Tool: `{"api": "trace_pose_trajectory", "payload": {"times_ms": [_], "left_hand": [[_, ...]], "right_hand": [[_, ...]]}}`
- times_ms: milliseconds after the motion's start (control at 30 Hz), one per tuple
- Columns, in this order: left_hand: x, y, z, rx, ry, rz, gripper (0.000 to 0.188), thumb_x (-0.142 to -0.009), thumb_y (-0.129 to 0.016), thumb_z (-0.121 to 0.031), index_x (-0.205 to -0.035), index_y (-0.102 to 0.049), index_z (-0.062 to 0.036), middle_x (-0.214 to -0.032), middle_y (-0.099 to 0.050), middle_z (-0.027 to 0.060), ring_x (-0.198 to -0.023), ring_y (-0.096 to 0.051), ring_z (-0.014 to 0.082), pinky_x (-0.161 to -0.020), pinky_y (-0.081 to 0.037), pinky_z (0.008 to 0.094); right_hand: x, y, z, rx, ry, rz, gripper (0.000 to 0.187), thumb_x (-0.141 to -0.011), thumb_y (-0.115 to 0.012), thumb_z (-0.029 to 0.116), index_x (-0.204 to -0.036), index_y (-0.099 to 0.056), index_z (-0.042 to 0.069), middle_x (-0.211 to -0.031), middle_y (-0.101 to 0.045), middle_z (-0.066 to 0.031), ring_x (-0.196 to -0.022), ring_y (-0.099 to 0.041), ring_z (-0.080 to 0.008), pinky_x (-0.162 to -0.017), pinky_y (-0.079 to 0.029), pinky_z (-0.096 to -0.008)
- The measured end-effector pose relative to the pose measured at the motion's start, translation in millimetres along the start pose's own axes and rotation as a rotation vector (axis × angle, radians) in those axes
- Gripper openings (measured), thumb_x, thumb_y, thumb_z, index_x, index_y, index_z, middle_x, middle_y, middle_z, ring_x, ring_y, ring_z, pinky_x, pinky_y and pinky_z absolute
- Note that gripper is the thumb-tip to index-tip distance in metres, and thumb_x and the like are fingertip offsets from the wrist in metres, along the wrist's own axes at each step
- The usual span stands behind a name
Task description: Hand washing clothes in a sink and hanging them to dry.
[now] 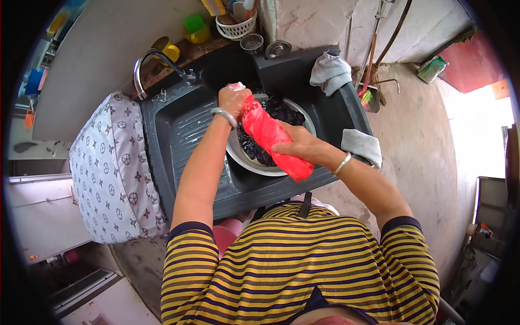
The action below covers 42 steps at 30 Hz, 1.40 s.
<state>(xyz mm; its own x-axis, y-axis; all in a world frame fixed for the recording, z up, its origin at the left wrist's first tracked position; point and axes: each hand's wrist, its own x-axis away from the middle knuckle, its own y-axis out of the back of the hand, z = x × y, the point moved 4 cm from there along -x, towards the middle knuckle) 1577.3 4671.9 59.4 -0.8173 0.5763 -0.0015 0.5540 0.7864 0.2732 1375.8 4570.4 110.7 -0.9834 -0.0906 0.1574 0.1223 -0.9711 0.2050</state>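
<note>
A bright red cloth [266, 132], twisted into a thick roll, slants over a round metal basin [235, 155]. My left hand [233, 102] is closed round its upper end, and a bit of white and pink pokes out above that fist. Lower down, my right hand [299, 142] wraps the roll with the thumb lying on top; most of its fingers are hidden. Below the cloth, dark wet clothes [283, 111] lie in the basin. The basin stands in the bowl of a black sink [187, 187].
A curved metal tap [142, 73] rises at the back left. Grey cloths [331, 72] hang on the sink's right rim. A patterned cover [111, 168] drapes something on the left. Behind are a white basket [236, 27] and metal strainers [278, 49]; a broom [379, 95] leans by the wall.
</note>
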Motion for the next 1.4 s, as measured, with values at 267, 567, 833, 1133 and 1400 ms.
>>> {"api": "trace_pose_trajectory", "payload": {"times_ms": [267, 567, 833, 1133, 1400], "left_hand": [[45.3, -18.0, -27.0, 0.739, 0.587, 0.025, 0.012, -0.073, -0.068, -0.006, -0.081, -0.059, -0.0019, -0.078, -0.062, 0.0111, -0.072, -0.064, 0.0228, -0.069, -0.053, 0.0345], [30.4, 1.4, -152.6, 0.069, -0.137, 0.116, 0.009, -0.073, -0.067, -0.005, -0.077, -0.059, -0.0033, -0.075, -0.06, 0.0021, -0.066, -0.056, 0.011, -0.064, -0.047, 0.0253], [81.9, -61.4, -249.6, -0.392, -1.038, 0.533, 0.011, -0.067, -0.061, -0.002, -0.078, -0.057, -0.0045, -0.075, -0.058, 0.009, -0.073, -0.056, 0.031, -0.066, -0.05, 0.0348], [163.2, -71.2, -233.4, -0.376, -1.151, 0.797, 0.033, -0.061, -0.069, -0.015, -0.092, -0.059, -0.0085, -0.09, -0.057, 0.0134, -0.077, -0.06, 0.0276, -0.063, -0.05, 0.037], [165.3, -26.6, -224.9, -0.278, -1.1, 0.75, 0.022, -0.063, -0.066, -0.011, -0.083, -0.06, -0.0075, -0.087, -0.059, 0.0111, -0.079, -0.06, 0.0268, -0.07, -0.05, 0.0366]], "right_hand": [[7.9, 16.3, 0.4, 0.572, -0.117, -0.018, 0.079, -0.067, -0.065, 0.044, -0.132, -0.039, 0.007, -0.09, -0.061, -0.0265, -0.088, -0.059, -0.0407, -0.08, -0.046, -0.0436], [4.4, 3.3, -33.5, -0.446, 0.067, -0.29, 0.064, -0.086, -0.05, 0.045, -0.129, -0.041, -0.002, -0.115, -0.058, -0.018, -0.103, -0.059, -0.0273, -0.088, -0.047, -0.0369], [20.7, -38.4, -35.1, -1.1, -0.468, 0.073, 0.052, -0.09, -0.035, 0.047, -0.117, -0.051, 0.006, -0.099, -0.063, -0.0162, -0.082, -0.065, -0.03, -0.056, -0.054, -0.0451], [-0.5, -38.4, -58.0, -1.381, -0.165, 0.344, 0.064, -0.086, -0.045, 0.055, -0.12, -0.048, 0.001, -0.114, -0.057, -0.0192, -0.091, -0.06, -0.0326, -0.074, -0.052, -0.049], [-4.6, -6.9, -20.9, -1.388, -0.274, -0.172, 0.043, -0.083, -0.057, 0.04, -0.093, -0.061, -0.002, -0.092, -0.065, -0.0169, -0.089, -0.063, -0.0297, -0.079, -0.052, -0.0443]]}}
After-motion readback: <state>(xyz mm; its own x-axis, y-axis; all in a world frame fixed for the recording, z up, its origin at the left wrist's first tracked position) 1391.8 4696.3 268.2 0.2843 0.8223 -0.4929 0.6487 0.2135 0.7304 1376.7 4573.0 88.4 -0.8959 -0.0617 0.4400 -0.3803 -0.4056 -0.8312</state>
